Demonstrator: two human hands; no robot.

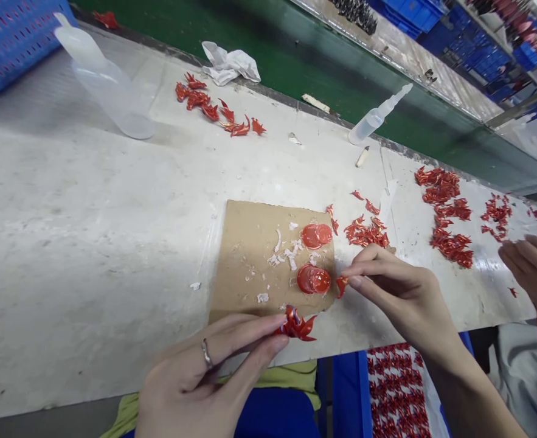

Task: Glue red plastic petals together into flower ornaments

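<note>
Left hand (204, 377): thumb and index finger pinch a spiky red piece (299, 327) near the right corner of the cardboard's (245, 249) near edge.
Right hand (402, 292): fingertips pinch a small red piece (342, 286), long axis running toward the worktop's (90, 274) near edge.
Gap: small piece lies right and beyond the spiky one, apart.
Red pots (314, 278): cardboard's right edge, right hand nearer.
Writing: none readable.

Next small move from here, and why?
Probably ease the right hand slightly left so the small red piece touches the nearer red cup: its fingers pinch that piece right beside the cup, while the left hand holds the larger red piece close by.
</note>
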